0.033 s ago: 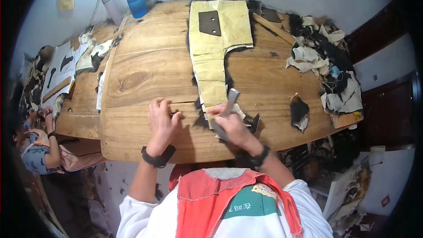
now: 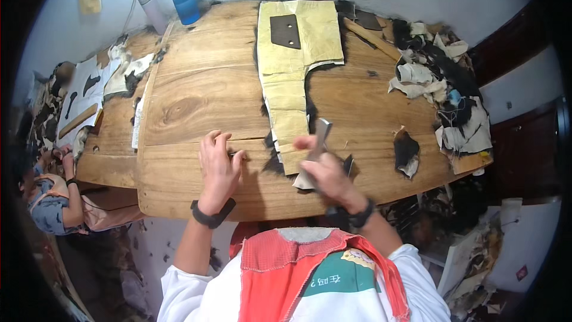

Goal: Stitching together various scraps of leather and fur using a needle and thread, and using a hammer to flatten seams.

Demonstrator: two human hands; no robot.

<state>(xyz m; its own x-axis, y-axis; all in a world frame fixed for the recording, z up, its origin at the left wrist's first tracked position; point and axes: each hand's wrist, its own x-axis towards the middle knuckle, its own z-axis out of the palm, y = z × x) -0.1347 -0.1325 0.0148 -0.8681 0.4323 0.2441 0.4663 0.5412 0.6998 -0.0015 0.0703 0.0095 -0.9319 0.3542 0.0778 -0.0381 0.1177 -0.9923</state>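
My left hand [image 2: 217, 176] rests on the wooden table [image 2: 179, 83], left of a long yellow paper pattern [image 2: 286, 101], fingers curled but apart. A small dark bit near its thumb is too small to name. My right hand [image 2: 328, 176], slightly blurred, grips a flat metal tool [image 2: 323, 131] angled upward over the pattern's lower end, with a finger sticking out leftward. Dark fur [image 2: 274, 158] shows around the pattern's edges, and a pale scrap [image 2: 302, 183] lies below it. A dark brown template with two holes [image 2: 278, 31] lies on the pattern's upper part.
Fur scraps [image 2: 417, 77] pile at the right; a small piece [image 2: 406, 152] lies nearer. Wooden strip [image 2: 369, 36], blue bottle [image 2: 185, 3] and pale tumbler [image 2: 154, 12] stand or lie at the back. A co-worker [image 2: 56, 200] works at the left among scraps and white paper [image 2: 101, 83].
My right hand and tool have shifted slightly right, uncovering more of the pattern's lower end. The pattern sits marginally further right. My left hand has barely moved.
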